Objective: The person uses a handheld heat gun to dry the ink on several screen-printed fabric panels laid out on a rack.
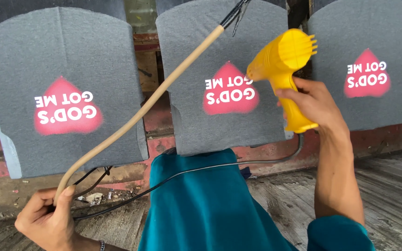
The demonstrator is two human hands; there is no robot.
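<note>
Two hands busy: right hand (313, 104) grips yellow heat gun (282, 69), nozzle at middle grey panel's (196, 69) pink print (229, 90) for curing; left hand (45, 218) clenches tan hose (150, 104), keeping cord clear.

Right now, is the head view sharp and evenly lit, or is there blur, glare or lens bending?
Head view: soft, even daylight with no hard shadows or glare; the yellow heat gun and middle grey fabric are sharp; both hands, left and right, are unblurred; the wide lens bows the outer panels slightly.
</note>
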